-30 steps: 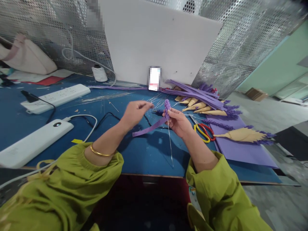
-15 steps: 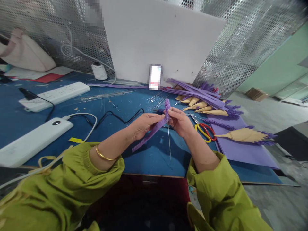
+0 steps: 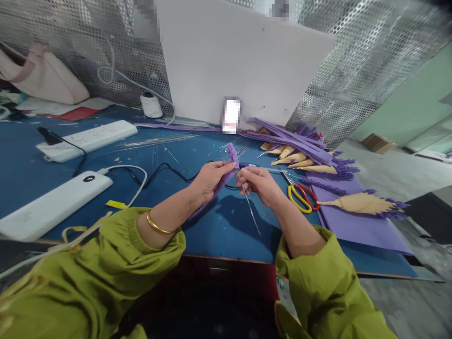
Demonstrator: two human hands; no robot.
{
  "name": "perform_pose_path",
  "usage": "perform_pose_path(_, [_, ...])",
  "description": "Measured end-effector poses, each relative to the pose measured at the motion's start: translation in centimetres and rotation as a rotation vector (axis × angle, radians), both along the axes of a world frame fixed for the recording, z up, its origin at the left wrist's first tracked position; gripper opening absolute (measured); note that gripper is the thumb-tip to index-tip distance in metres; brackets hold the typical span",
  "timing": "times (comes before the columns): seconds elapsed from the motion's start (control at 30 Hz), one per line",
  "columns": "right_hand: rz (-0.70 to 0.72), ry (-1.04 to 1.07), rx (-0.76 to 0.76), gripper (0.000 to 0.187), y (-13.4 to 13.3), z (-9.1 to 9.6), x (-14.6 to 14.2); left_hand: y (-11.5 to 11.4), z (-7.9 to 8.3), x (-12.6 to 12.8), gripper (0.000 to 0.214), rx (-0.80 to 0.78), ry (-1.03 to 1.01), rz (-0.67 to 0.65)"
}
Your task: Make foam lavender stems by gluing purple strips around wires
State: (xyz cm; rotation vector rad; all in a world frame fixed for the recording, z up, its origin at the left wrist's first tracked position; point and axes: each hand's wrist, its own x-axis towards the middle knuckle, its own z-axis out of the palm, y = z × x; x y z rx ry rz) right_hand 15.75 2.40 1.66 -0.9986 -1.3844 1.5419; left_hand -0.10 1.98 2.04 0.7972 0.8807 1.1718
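Note:
My left hand [image 3: 211,181] pinches the base of a small purple paper flower spike [image 3: 232,153] between thumb and fingers. From that base a purple paper strip [image 3: 223,181] slants down to the left, partly behind the hand. A thin wire stem [image 3: 251,207] runs from the spike down to the right, its lower end free above the table. My right hand [image 3: 260,181] has its fingers curled round the top of this wire, just right of the left fingertips. Scissors [image 3: 298,194] with yellow and red handles lie beside the right wrist.
Purple paper strips [image 3: 293,141] and wrapped lavender bunches [image 3: 296,157] are piled at back right. One bunch [image 3: 363,202] rests on purple sheets [image 3: 360,234]. A phone [image 3: 232,115] leans on the white board. Left are a power strip [image 3: 92,137], a white device [image 3: 60,202] and black cable [image 3: 169,167].
The flower spike has shifted left and tilted left, and the wire's lower end has swung right. My right fingers have moved off the spike's base onto the wire.

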Motion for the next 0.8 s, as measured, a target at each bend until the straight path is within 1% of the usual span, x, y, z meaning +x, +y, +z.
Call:
perform_pose_path(0.07, [0.062, -0.025, 0.017, 0.034, -0.1, 0.1, 0.2, 0.3, -0.2, -0.2, 0.024, 0.0, -0.004, -0.014])
perform_pose_path(0.2, [0.089, 0.002, 0.035, 0.028, -0.3, 0.1, 0.3, 0.6, -0.3, -0.6, 0.029, -0.016, 0.04, -0.109])
perform_pose_path(0.3, [0.117, -0.027, 0.034, 0.027, -0.2, 0.0, 0.3, 0.7, -0.3, -0.8, 0.026, -0.005, 0.122, -0.116])
perform_pose_path(0.37, [0.1, -0.091, 0.062, 0.03, 0.1, 0.1, 0.6, 0.8, -0.2, -0.9, 0.023, -0.017, 0.159, -0.097])
perform_pose_path(0.4, [0.049, -0.149, 0.098, 0.031, 0.4, 0.1, 0.9, 0.7, -0.1, -0.9, 0.021, -0.03, 0.168, -0.08])
perform_pose_path(0.43, [-0.035, -0.24, 0.151, 0.032, 0.8, 0.2, 1.4, 0.7, 0.0, -0.9, 0.02, -0.045, 0.169, -0.059])
perform_pose_path(0.47, [-0.154, -0.359, 0.214, 0.033, 1.3, 0.2, 1.9, 0.7, 0.2, -0.8, 0.019, -0.062, 0.165, -0.04])
perform_pose_path(0.5, [-0.299, -0.53, 0.281, 0.035, 1.8, 0.2, 2.6, 0.7, 0.3, -0.8, 0.018, -0.078, 0.157, -0.025])
perform_pose_path(0.53, [-0.439, -0.756, 0.343, 0.036, 2.4, 0.1, 3.3, 0.7, 0.4, -0.8, 0.017, -0.093, 0.149, -0.015])
perform_pose_path(0.57, [-0.549, -0.97, 0.352, 0.037, 3.0, -0.1, 4.0, 0.7, 0.4, -0.8, 0.016, -0.108, 0.141, -0.008])
perform_pose_path(0.6, [-0.59, -1.127, 0.32, 0.042, 3.5, -0.3, 4.6, 0.7, 0.5, -0.8, 0.015, -0.121, 0.136, -0.002])
perform_pose_path(0.63, [-0.551, -1.213, 0.269, 0.049, 4.0, -0.6, 5.1, 0.7, 0.4, -0.8, 0.014, -0.13, 0.136, 0.001])
perform_pose_path(0.67, [-0.473, -1.24, 0.211, 0.055, 4.3, -0.9, 5.4, 0.8, 0.4, -0.8, 0.013, -0.137, 0.139, 0.002])
perform_pose_path(0.73, [-0.342, -1.168, 0.12, 0.059, 4.8, -1.8, 5.4, 0.9, 0.1, -0.7, 0.01, -0.149, 0.143, 0.0])
perform_pose_path(0.77, [-0.316, -1.096, 0.09, 0.056, 5.0, -2.2, 5.3, 1.0, 0.0, -0.7, 0.009, -0.156, 0.143, -0.001])
perform_pose_path(0.8, [-0.32, -1.012, 0.061, 0.051, 5.1, -2.7, 5.0, 1.0, -0.1, -0.7, 0.009, -0.165, 0.141, 0.001])
